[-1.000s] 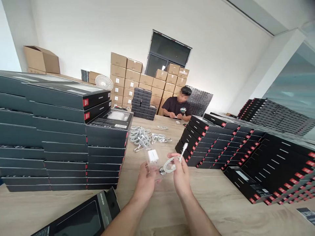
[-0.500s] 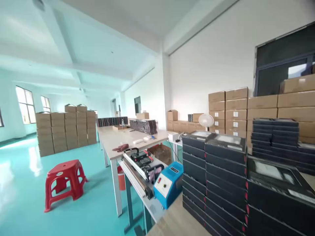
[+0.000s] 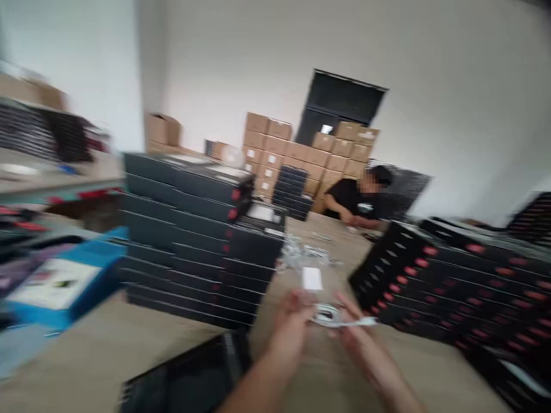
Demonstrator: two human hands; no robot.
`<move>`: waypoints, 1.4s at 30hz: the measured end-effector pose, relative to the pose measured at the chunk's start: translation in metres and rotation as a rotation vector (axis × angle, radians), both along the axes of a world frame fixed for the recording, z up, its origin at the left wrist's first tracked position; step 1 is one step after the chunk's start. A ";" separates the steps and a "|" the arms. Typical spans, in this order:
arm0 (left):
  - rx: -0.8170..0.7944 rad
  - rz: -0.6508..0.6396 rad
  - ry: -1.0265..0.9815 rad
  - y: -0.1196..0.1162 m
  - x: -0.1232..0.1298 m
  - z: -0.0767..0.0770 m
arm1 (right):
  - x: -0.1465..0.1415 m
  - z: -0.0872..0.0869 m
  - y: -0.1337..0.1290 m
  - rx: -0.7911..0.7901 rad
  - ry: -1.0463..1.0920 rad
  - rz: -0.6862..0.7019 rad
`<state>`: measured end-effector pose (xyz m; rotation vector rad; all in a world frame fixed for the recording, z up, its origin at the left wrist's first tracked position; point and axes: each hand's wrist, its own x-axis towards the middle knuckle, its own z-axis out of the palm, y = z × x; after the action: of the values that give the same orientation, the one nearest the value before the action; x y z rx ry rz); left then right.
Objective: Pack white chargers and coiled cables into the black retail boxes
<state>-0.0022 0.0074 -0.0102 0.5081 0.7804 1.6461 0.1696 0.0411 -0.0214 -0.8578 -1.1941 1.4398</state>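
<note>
A coiled white cable (image 3: 328, 315) is between my two hands, above the wooden table (image 3: 107, 350). My left hand (image 3: 295, 312) has its fingers closed at the coil's left side. My right hand (image 3: 352, 321) holds the coil's right side, where a white end sticks out. Just beyond the coil is a small white rectangular piece (image 3: 312, 279); whether it is touched is unclear. Motion blurs the fingers. Near my left forearm, a flat black box (image 3: 185, 373) lies on the table.
Stacked black boxes (image 3: 181, 241) stand at the left, more (image 3: 465, 287) at the right. Loose white cables (image 3: 307, 252) lie ahead. A person in black (image 3: 355, 201) sits across the table. A blue machine (image 3: 64, 281) is at the left edge.
The view has swung right and down from the hall, stool and blue machine to the table. Both my hands and the white cable have come into view, along with the seated person.
</note>
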 end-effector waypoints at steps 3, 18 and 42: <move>0.025 -0.130 -0.035 0.003 0.039 0.004 | 0.024 0.015 -0.011 -0.053 -0.002 -0.009; -0.051 0.067 0.183 0.009 0.035 -0.002 | 0.004 0.007 0.001 -0.094 -0.070 0.002; -0.051 -0.147 0.025 0.005 0.028 0.005 | 0.002 0.006 -0.006 0.051 -0.246 0.040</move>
<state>0.0261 0.0129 -0.0052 0.5375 0.7831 1.4833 0.1719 0.0351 -0.0152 -1.0024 -1.4320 1.3573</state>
